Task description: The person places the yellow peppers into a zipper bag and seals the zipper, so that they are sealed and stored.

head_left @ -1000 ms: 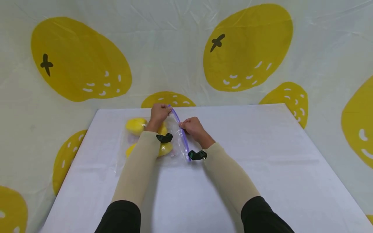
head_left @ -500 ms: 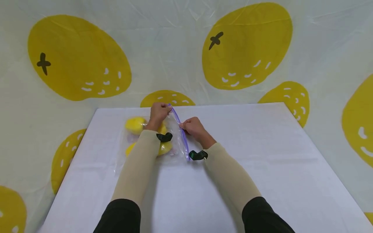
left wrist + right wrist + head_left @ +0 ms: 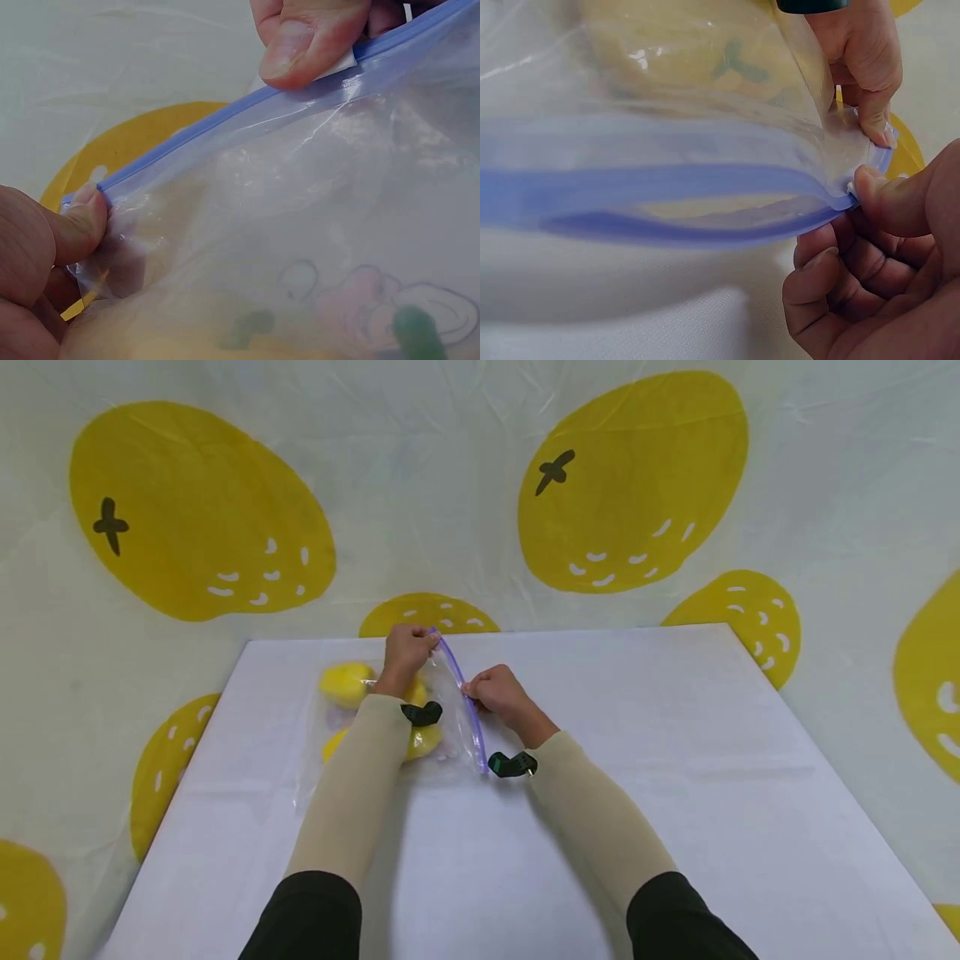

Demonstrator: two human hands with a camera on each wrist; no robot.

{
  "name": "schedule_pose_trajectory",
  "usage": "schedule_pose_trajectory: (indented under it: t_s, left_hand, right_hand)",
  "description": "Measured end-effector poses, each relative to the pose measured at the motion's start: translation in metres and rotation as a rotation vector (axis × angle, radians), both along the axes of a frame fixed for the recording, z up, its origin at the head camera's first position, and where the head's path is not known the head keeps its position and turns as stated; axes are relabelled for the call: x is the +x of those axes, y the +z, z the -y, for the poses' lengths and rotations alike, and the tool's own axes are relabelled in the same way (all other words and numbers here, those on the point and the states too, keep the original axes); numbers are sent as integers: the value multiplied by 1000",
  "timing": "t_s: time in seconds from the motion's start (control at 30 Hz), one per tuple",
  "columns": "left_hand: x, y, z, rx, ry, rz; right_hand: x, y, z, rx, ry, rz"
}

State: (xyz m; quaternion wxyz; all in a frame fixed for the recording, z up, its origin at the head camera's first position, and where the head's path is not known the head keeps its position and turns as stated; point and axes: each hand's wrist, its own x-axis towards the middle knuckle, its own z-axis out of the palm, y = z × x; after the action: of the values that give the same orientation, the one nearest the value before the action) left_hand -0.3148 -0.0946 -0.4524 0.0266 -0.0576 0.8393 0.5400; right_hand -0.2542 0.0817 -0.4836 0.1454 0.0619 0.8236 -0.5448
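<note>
A clear zip bag [image 3: 448, 758] lies on the white table with its purple zip strip [image 3: 476, 732] on the right side. Inside it are several yellow rounded, fruit-like things [image 3: 347, 683]; one shows a green mark [image 3: 739, 66] through the plastic. My left hand [image 3: 406, 653] pinches the far end of the strip between thumb and fingers. Partway along, the right hand [image 3: 501, 692] pinches the strip at a small white slider [image 3: 339, 66]. On the near side of the slider the two purple edges stand apart, as the right wrist view shows. The left forearm hides part of the bag.
The white table [image 3: 675, 760] extends widely to the right and toward me. Behind it hangs a pale cloth [image 3: 435, 485] printed with large yellow fruit. Dark wrist devices [image 3: 513, 765] sit at both wrists, the right one close to the strip's near end.
The right hand has slid slightly toward me along the purple strip. My left hand keeps its pinch at the far end, and the bag stays in place.
</note>
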Motion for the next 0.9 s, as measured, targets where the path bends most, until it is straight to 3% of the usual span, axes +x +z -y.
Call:
schedule_pose_trajectory:
  t_s: [0.43,0.9]
  left_hand:
    - [-5,-1,-1,5,1,18]
    - [-4,1,-1,3,17,44]
  right_hand:
    - [0,4,-4,9,17,47]
    - [3,-5,-4,9,24,10]
